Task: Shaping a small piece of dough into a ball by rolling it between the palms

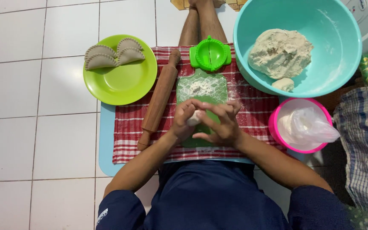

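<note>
Both hands meet over a green cutting board (202, 87) dusted with flour. A small piece of pale dough (194, 118) is pressed between my left hand (183, 121) and my right hand (221, 123). The board lies on a red and white checked cloth (128, 123). A wooden rolling pin (159, 99) lies just left of the board. At the board's far end sits a green round dumpling press (210, 53), closed.
A green plate (122, 81) at the left holds three shaped dumplings (111, 54). A teal bowl (337, 34) at the right holds a large dough lump (280, 52). A pink bowl (274, 123) holds a plastic bag of flour. A checked cloth (365, 140) lies far right.
</note>
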